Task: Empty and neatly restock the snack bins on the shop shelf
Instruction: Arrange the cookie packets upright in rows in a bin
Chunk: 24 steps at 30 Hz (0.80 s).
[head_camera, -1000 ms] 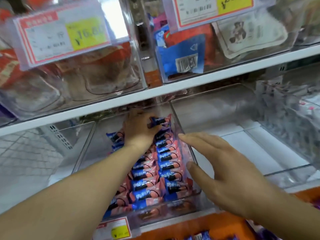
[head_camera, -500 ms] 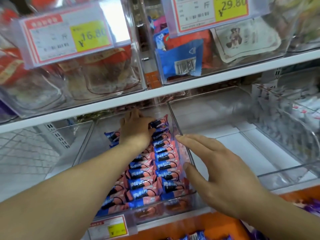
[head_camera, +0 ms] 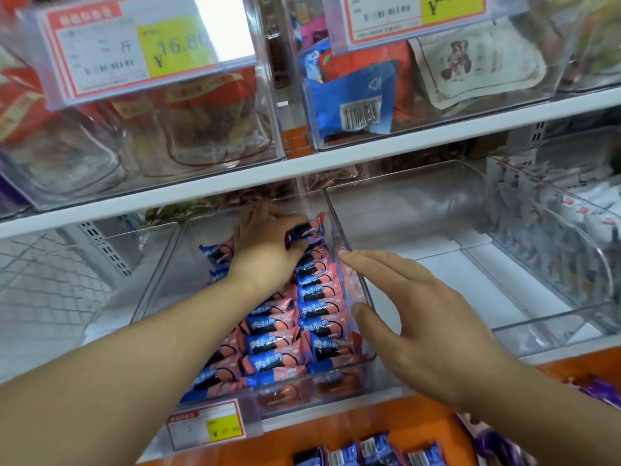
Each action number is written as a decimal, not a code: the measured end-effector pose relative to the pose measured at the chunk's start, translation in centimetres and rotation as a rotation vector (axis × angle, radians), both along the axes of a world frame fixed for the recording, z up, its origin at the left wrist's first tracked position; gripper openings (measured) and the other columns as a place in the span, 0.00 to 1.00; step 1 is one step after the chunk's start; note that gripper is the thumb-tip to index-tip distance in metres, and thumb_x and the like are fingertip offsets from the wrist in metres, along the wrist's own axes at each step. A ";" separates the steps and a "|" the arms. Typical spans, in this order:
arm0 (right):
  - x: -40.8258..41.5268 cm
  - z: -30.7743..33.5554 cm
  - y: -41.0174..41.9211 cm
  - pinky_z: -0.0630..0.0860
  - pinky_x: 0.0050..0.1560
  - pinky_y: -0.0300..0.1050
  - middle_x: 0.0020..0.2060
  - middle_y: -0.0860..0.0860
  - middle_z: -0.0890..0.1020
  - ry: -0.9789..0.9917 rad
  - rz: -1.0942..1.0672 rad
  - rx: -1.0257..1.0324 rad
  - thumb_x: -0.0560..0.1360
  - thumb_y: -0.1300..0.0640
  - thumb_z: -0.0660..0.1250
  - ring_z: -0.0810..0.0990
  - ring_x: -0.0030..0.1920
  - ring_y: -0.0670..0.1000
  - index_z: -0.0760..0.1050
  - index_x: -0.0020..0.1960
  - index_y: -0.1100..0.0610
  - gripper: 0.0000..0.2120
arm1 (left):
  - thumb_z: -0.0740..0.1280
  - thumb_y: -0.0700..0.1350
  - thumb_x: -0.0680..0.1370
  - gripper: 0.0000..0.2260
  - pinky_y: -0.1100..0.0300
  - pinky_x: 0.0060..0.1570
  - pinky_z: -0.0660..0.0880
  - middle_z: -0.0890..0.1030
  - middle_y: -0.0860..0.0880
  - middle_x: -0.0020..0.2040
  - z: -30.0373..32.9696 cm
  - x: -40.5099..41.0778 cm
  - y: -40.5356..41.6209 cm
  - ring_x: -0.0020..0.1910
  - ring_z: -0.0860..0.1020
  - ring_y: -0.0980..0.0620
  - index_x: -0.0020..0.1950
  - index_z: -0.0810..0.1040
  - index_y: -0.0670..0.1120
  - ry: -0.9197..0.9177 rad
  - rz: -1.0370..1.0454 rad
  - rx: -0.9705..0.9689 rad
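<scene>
Since a second ago the left hand has barely shifted at the back of the clear bin, now with one pink-and-blue snack pack raised under its thumb, fingers curled on it. The right hand stays just outside the bin's right wall, fingers straight and together, holding nothing; whether it touches the wall cannot be told. The snack packs lie in two neat rows inside the bin on the lower shelf. Right of it sits an empty clear bin. A yellow price tag hangs on the front.
</scene>
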State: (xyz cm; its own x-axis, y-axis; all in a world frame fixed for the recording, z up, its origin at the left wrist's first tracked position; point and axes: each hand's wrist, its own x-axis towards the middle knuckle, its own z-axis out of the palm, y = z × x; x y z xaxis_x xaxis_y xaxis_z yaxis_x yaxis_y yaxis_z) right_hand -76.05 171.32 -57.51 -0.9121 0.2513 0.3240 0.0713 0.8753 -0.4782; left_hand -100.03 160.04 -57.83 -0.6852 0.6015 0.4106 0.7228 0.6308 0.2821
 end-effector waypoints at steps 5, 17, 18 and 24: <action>0.0 0.1 0.4 0.62 0.74 0.39 0.77 0.34 0.66 0.042 0.048 -0.040 0.82 0.39 0.59 0.62 0.76 0.40 0.59 0.82 0.38 0.29 | 0.72 0.58 0.77 0.17 0.53 0.67 0.73 0.78 0.52 0.60 1.4 5.2 -4.3 0.63 0.76 0.51 0.66 0.81 0.62 -0.165 -0.138 0.155; 7.7 -2.4 -4.8 0.73 0.50 0.36 0.48 0.46 0.84 -0.146 0.517 0.004 0.77 0.57 0.70 0.79 0.47 0.41 0.83 0.54 0.54 0.07 | 0.74 0.47 0.79 0.05 0.72 0.43 0.70 0.80 0.57 0.51 -9.6 23.6 -17.4 0.49 0.80 0.56 0.55 0.84 0.53 -0.680 -0.262 0.053; 8.1 -5.1 -4.8 0.74 0.50 0.38 0.50 0.46 0.84 -0.260 0.498 0.019 0.77 0.56 0.71 0.79 0.48 0.42 0.83 0.57 0.53 0.09 | 0.73 0.48 0.79 0.06 0.72 0.44 0.70 0.80 0.57 0.52 -12.0 24.0 -17.8 0.49 0.80 0.58 0.56 0.83 0.53 -0.738 -0.229 -0.018; 8.2 -19.7 -1.0 0.75 0.67 0.52 0.71 0.55 0.74 -0.865 0.270 0.099 0.79 0.56 0.69 0.75 0.69 0.57 0.64 0.80 0.53 0.31 | 0.70 0.58 0.81 0.20 0.69 0.51 0.70 0.74 0.59 0.66 -23.4 24.0 -18.1 0.58 0.74 0.62 0.72 0.74 0.56 -0.944 -0.163 -0.393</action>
State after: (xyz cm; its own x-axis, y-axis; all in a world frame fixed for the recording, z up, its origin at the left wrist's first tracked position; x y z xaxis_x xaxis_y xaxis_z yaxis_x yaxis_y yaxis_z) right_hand -67.87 170.29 -77.24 -0.8707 0.0016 -0.4917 0.1570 0.9485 -0.2751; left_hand -76.05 141.98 -81.24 -0.5241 0.6914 -0.4973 0.3990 0.7152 0.5738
